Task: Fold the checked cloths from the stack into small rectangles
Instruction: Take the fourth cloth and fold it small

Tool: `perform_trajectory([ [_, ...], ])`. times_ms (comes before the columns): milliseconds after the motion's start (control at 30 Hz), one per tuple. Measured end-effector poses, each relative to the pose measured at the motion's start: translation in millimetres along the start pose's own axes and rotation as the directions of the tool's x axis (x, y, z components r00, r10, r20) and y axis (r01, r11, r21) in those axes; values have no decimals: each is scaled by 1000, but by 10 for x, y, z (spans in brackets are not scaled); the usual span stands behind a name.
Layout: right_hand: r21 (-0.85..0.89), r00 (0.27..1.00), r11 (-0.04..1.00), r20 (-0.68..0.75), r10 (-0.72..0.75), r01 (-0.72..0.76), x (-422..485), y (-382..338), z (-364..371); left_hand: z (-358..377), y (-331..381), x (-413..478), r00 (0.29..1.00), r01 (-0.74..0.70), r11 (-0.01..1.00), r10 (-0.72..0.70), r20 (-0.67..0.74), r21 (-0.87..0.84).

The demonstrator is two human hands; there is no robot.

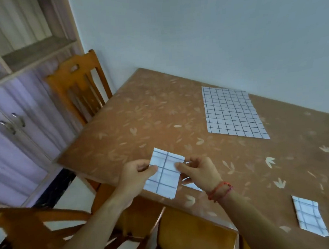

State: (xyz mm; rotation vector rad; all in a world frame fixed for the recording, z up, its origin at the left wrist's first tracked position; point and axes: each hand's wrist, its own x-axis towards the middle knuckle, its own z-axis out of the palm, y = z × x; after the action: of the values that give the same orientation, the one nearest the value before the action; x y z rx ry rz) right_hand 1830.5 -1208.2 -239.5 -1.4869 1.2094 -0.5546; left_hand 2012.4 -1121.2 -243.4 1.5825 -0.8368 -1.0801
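L hand (138, 173) & R hand (199, 171) each pinch a side of the small folded white checked cloth (164, 174), held above the near edge of the brown leaf-print table (139, 116). Flat checked cloth stack (233, 112) lies towards the far edge; another folded rectangle (310, 216) at the near-right edge.

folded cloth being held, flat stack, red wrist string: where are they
folded cloth (163, 179), head view, its middle
flat stack (234, 112), head view, top cloth centre
red wrist string (220, 187), head view, its strand

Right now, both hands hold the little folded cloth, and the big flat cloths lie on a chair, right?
No. The big flat cloths lie on the table, not a chair; the head view shows it. The left hand and right hand hold the little folded cloth.
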Motion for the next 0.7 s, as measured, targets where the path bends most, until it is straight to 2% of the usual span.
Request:
perform_trajectory([
  [267,9,997,1000,74,10,-10,279,-240,740,-736,-195,-67,991,37,998,-43,-128,-50],
  [433,92,987,993,150,62,-76,384,-324,1130,-1108,-380,-26,973,67,997,-73,-220,-31],
  [600,129,955,968,235,181,-215,438,-288,1392,-1329,-542,116,951,99,992,-116,-285,-73],
  [700,121,952,963,224,211,-242,499,-241,1497,-1401,-598,262,951,107,994,-113,-286,-38],
])
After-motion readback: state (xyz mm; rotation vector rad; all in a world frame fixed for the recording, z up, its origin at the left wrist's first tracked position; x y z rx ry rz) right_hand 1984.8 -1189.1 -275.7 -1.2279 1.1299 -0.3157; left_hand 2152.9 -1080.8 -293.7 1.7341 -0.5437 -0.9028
